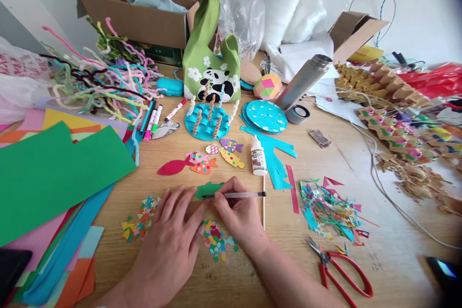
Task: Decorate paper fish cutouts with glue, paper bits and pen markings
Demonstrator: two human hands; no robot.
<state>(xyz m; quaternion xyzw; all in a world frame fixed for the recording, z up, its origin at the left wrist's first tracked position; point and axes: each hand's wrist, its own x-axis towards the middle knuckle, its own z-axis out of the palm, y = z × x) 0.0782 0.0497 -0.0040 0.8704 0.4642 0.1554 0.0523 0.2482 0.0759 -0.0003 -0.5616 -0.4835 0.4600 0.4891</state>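
My right hand (240, 216) is closed around a pen (249, 195) with a clear barrel and black cap end. Its tip rests on a green paper fish (206, 189). Spread flat, my left hand (171, 240) has its fingertips at the fish's left and lower edge, partly covering it. Just beyond lie a plain red paper fish (173, 166) and several decorated ones, such as a yellow fish (232, 158) and an orange fish (202, 167). Small paper dots (215, 243) sit between my hands, and cut paper bits (144, 214) lie beside my left hand.
Red-handled scissors (337, 269) and paper scraps (332, 207) lie right. A white glue bottle (258, 158) stands ahead, near a blue base with twisted posts (207, 127). Coloured paper sheets (65, 178) fill the left. Behind are a panda bag (212, 67) and a metal flask (305, 82).
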